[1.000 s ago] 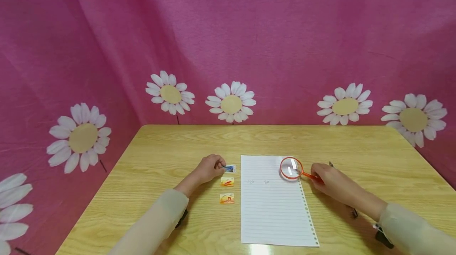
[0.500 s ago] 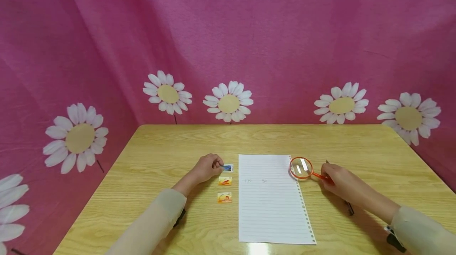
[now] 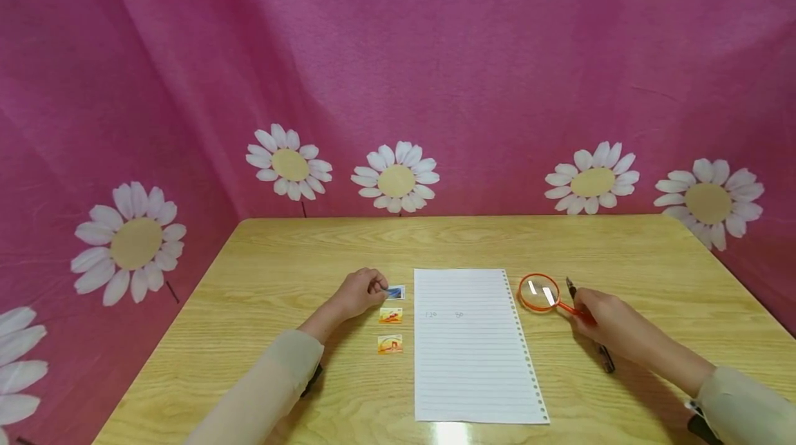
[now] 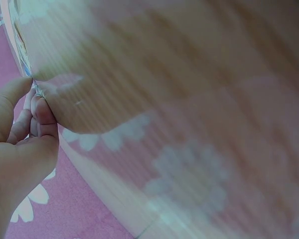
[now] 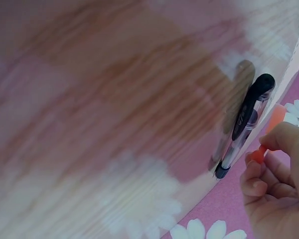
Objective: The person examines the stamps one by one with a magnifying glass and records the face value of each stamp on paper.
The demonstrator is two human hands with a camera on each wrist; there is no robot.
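My left hand (image 3: pixel 361 291) pinches the left edge of a small blue stamp (image 3: pixel 396 292) low over the table; its fingers are curled. In the left wrist view, thumb and fingers meet at the thin edge. Below it lie two yellow-and-red stamps (image 3: pixel 390 316) in a column. My right hand (image 3: pixel 612 320) grips the handle of a red-rimmed magnifying glass (image 3: pixel 565 307), whose lens hovers just right of a lined sheet of paper (image 3: pixel 475 369). The right wrist view shows the orange handle (image 5: pixel 276 117) between thumb and fingers. Handwritten "120" and "80" stand on the sheet.
A black pen (image 3: pixel 606 360) lies under and beside the right hand, its middle hidden in the head view. The wooden table (image 3: pixel 280 244) ends at a pink curtain (image 3: pixel 485 86) printed with daisies.
The magnifying glass and right hand have moved right, off the paper's edge to beside it. More of the pen shows. The left hand stays at the blue stamp while the view shifts slightly.
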